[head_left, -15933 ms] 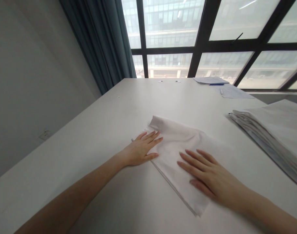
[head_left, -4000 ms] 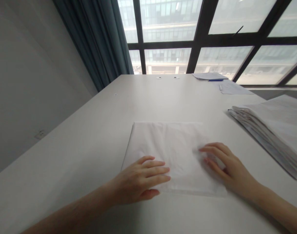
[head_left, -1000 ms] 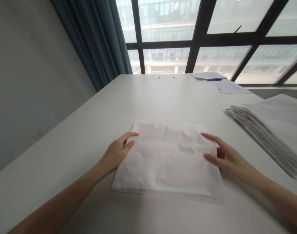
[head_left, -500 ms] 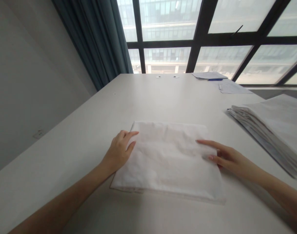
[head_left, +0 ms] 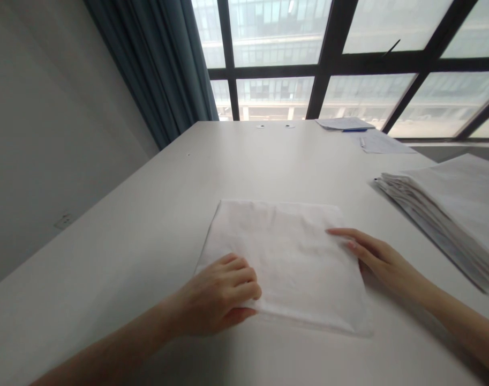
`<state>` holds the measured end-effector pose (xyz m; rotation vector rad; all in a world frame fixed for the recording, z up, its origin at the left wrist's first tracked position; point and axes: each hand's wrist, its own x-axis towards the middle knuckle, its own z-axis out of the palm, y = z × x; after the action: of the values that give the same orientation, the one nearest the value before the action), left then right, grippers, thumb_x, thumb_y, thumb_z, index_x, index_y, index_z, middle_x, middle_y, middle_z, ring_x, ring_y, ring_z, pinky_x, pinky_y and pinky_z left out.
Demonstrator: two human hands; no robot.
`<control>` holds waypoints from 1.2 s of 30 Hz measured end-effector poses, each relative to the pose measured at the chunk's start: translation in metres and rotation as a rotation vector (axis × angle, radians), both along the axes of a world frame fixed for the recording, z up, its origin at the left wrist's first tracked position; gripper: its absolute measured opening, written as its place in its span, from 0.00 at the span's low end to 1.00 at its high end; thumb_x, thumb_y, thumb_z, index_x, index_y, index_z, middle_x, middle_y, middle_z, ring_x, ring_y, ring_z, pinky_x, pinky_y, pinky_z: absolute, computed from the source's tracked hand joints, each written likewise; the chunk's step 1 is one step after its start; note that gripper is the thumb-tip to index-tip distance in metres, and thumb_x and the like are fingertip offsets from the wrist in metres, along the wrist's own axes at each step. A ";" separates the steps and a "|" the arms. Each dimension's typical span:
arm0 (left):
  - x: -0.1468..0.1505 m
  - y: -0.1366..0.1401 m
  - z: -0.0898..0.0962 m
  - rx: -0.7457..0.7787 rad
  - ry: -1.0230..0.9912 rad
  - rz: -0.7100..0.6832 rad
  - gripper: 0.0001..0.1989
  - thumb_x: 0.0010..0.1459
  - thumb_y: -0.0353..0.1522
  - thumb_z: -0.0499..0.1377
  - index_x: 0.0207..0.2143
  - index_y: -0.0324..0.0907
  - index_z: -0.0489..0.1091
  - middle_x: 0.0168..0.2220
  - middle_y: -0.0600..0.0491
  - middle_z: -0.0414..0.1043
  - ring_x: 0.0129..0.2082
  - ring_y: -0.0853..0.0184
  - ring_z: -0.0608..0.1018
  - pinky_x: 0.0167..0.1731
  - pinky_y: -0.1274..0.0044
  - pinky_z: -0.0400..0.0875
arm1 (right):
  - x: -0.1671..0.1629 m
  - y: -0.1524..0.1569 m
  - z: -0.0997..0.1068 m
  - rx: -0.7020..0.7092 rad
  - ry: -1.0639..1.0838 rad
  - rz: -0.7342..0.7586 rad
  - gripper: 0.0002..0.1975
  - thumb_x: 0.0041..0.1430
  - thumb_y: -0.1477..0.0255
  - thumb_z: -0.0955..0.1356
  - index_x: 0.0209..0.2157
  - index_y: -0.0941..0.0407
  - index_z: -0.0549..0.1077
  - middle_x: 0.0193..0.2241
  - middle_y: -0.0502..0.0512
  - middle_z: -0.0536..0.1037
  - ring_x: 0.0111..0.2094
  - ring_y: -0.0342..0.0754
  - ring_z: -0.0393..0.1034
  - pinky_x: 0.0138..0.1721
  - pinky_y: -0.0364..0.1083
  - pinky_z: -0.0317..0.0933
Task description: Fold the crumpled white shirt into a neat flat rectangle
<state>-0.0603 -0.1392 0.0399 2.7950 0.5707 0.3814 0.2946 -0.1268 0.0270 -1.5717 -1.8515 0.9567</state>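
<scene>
A folded white cloth (head_left: 292, 257) lies flat on the white table (head_left: 252, 166), lightly wrinkled on top. At its front left edge, my left hand (head_left: 224, 295) is closed, the fingers curled over the cloth and the thumb just below the front edge. My right hand (head_left: 378, 260) rests at the cloth's right side. Its index finger stretches over the top and the thumb lies close by, while the other fingers are partly hidden behind the edge.
A thick stack of folded white cloths (head_left: 457, 209) stands at the right. Papers (head_left: 344, 124) and a blue pen (head_left: 354, 130) lie at the far right corner. A wall socket (head_left: 63, 221), a dark curtain (head_left: 159, 64) and windows (head_left: 276, 96) surround the table.
My left hand has moved from the cloth's upper left side down to its front edge, and its fingers have curled. My right hand has barely shifted; its thumb is nearer the index finger.
</scene>
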 end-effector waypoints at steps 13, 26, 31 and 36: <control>0.002 -0.003 -0.001 0.305 -0.002 -0.119 0.10 0.65 0.25 0.50 0.31 0.42 0.65 0.25 0.56 0.64 0.25 0.69 0.62 0.38 0.72 0.64 | -0.008 0.001 -0.003 0.035 0.138 -0.160 0.22 0.61 0.55 0.65 0.52 0.51 0.69 0.26 0.46 0.62 0.23 0.42 0.62 0.24 0.42 0.57; -0.001 0.004 0.000 -0.218 0.030 -0.151 0.07 0.66 0.34 0.55 0.44 0.48 0.70 0.61 0.54 0.66 0.64 0.63 0.63 0.64 0.70 0.48 | -0.005 -0.002 -0.006 0.578 -0.222 -0.189 0.16 0.61 0.65 0.65 0.50 0.52 0.71 0.47 0.61 0.72 0.46 0.56 0.70 0.46 0.55 0.66; -0.001 0.002 0.004 -0.268 0.054 -0.159 0.13 0.67 0.31 0.53 0.51 0.52 0.69 0.60 0.56 0.66 0.65 0.65 0.62 0.65 0.69 0.45 | -0.024 -0.016 -0.002 0.563 -0.284 0.417 0.22 0.65 0.74 0.62 0.60 0.48 0.65 0.57 0.58 0.71 0.60 0.52 0.62 0.58 0.55 0.58; -0.002 0.001 0.003 -0.407 -0.030 -0.145 0.16 0.66 0.29 0.53 0.54 0.52 0.67 0.51 0.54 0.76 0.61 0.65 0.68 0.65 0.66 0.47 | -0.027 -0.014 0.006 0.292 -0.297 0.741 0.19 0.67 0.72 0.62 0.57 0.43 0.70 0.56 0.50 0.73 0.63 0.52 0.57 0.63 0.58 0.50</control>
<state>-0.0627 -0.1382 0.0429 2.4153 0.3847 0.2439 0.2679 -0.1411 0.0334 -0.8805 -2.7271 0.6991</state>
